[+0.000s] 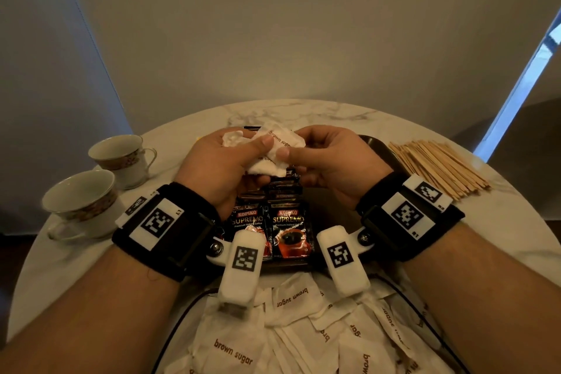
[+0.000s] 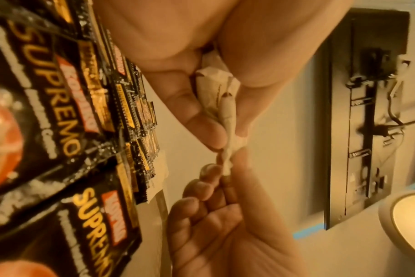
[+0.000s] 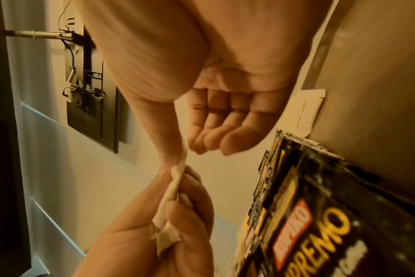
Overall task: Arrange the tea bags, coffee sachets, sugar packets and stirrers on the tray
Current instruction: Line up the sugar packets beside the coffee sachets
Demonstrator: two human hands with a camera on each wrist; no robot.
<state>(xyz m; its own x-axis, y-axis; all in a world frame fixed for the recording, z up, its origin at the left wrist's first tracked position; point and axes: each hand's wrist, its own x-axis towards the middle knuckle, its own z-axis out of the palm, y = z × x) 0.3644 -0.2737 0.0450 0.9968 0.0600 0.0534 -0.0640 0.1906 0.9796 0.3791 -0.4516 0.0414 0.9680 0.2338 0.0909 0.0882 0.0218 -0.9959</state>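
So far only the coffee sachets (image 1: 280, 222) lie in overlapping rows on the dark tray (image 1: 378, 146). Most sugar packets (image 1: 291, 300) sit heaped loose on the counter (image 1: 303, 111) at its near edge, the stirrers (image 1: 437, 165) are piled beside the tray to the right, and no tea bags show. Both hands are raised over the tray: the left hand (image 1: 226, 161) curls round a small bunch of packets (image 1: 273, 150), and the right hand (image 1: 326, 156) pinches one of them between thumb and fingers (image 3: 207, 144).
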